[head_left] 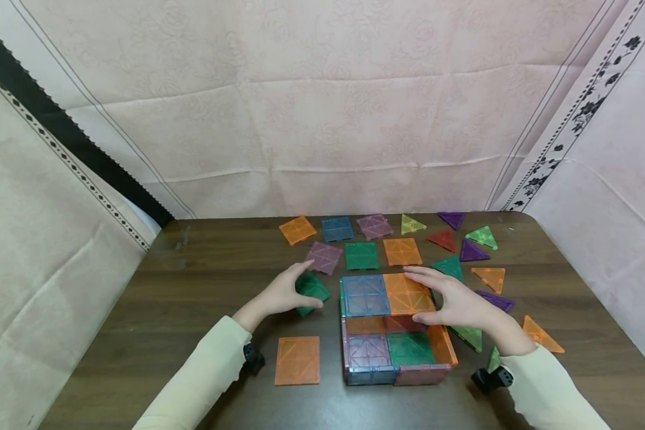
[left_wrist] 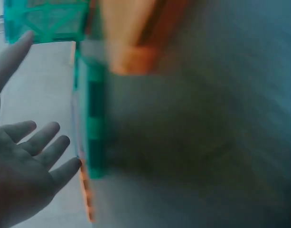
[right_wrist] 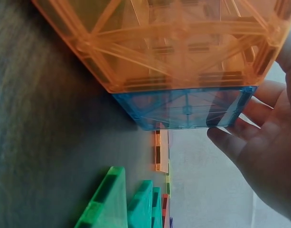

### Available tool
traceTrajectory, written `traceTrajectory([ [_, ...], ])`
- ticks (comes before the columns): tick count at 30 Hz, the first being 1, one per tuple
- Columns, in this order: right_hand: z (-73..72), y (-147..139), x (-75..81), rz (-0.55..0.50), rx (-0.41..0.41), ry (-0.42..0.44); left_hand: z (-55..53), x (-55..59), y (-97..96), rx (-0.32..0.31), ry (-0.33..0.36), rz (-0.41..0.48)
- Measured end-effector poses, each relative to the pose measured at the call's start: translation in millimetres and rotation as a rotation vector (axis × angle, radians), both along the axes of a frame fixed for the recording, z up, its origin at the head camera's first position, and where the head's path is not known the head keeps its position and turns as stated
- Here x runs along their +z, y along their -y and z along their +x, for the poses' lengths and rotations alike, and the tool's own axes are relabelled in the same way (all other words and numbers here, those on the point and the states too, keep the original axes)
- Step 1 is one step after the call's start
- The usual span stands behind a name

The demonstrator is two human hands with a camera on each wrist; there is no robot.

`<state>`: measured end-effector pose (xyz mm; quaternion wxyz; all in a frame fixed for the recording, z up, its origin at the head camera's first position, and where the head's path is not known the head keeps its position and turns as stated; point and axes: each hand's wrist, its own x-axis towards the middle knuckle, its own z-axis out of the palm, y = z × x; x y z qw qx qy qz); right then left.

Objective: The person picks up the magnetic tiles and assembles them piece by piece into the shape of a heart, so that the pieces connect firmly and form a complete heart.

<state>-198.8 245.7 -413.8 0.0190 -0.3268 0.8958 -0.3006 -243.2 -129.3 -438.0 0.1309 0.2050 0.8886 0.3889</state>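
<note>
Over a green square tile [head_left: 312,288] my left hand [head_left: 283,291] is spread, thumb and fingers wide apart; the left wrist view shows nothing gripped. A box of see-through square tiles [head_left: 422,375] stands right of it. Its back half is topped by a blue tile [head_left: 365,295] and an orange tile [head_left: 407,294]; the front half is uncovered, showing a green floor tile [head_left: 411,349]. My right hand [head_left: 454,304] rests on the box's right back part, fingers at the orange tile's far edge and thumb at its near edge. In the right wrist view its fingers [right_wrist: 254,114] reach a blue wall tile [right_wrist: 185,110].
A loose orange square [head_left: 297,361] lies left of the box. Behind it are several squares, among them a green one [head_left: 362,255] and an orange one [head_left: 402,252]. Several triangles, such as a purple one [head_left: 473,251] and an orange one [head_left: 541,335], lie at the right.
</note>
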Motion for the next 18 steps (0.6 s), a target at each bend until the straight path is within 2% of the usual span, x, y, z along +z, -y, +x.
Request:
traceTrajectory([
  [4,0.4,0.0,-0.5,-0.013,0.007,-0.002,2.2,-7.1,6.2,-0.002,-0.005,-0.071],
  [11,0.7,-0.7,-0.7,-0.014,-0.001,0.011,4.6,-8.3,5.4,0.025,-0.048,-0.169],
  [18,0.7,0.2,-1.2,-0.015,0.002,0.013,6.6,-6.3,6.6,0.076,-0.055,-0.169],
])
